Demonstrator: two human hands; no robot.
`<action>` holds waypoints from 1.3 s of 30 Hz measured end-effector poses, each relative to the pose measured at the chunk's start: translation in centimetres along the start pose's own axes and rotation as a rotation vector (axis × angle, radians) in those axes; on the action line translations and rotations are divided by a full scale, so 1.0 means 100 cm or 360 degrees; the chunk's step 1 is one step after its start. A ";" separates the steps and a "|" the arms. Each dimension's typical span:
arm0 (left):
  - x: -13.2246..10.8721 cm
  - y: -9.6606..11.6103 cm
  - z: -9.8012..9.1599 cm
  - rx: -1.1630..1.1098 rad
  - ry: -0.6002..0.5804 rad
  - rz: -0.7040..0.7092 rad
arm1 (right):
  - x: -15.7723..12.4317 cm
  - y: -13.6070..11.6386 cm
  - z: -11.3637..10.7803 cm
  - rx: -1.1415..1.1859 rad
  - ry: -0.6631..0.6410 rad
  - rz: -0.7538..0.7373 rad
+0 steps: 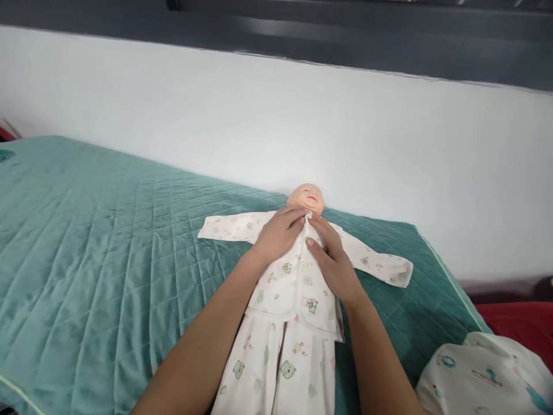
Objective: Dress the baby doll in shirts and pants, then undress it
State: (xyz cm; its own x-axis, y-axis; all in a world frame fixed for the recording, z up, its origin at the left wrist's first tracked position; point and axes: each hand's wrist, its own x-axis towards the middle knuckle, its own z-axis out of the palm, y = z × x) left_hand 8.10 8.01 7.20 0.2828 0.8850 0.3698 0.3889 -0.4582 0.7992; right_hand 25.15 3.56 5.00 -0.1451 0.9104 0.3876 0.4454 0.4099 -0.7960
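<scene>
A baby doll point(306, 197) lies on its back with its head towards the wall, wearing a white printed baby shirt point(298, 282) and matching trousers point(302, 369). The sleeves spread out to both sides. At the collar, my left hand point(280, 233) has its fingers closed on the shirt's front edge, just below the doll's chin. Opposite it, my right hand point(334, 259) pinches the other front edge, thumb and forefinger bent over the cloth. The two front panels meet along the middle of the chest. My fingertips partly hide the collar.
A green quilted cover point(108, 248) lies under the doll. Behind it rises a white wall point(194, 109) with a dark ledge point(276, 29) above. A white printed cloth bundle point(488, 374) rests at the lower right, near a red object point(518, 325).
</scene>
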 end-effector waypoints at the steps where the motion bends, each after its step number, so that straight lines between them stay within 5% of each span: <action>1: 0.000 -0.001 0.000 0.0002 0.0003 0.0008 | 0.000 0.000 0.000 -0.0019 -0.0009 0.0005; 17: 0.000 -0.003 0.003 0.0013 0.0012 -0.0031 | 0.014 -0.003 0.005 -0.0151 -0.0038 0.0251; 28: -0.011 0.007 0.003 -0.0026 0.0089 0.0010 | 0.000 0.005 0.011 0.0309 0.0357 0.0051; 39: -0.043 0.000 0.001 -0.0003 0.0085 -0.0016 | -0.028 -0.009 0.011 0.0220 0.0324 0.0020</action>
State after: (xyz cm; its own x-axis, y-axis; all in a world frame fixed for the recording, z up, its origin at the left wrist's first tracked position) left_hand 6.99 4.23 5.57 0.2316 0.8928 0.3864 0.3899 -0.4491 0.8039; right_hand 24.18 0.75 4.15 0.0469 0.8910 0.4515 0.3187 0.4150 -0.8521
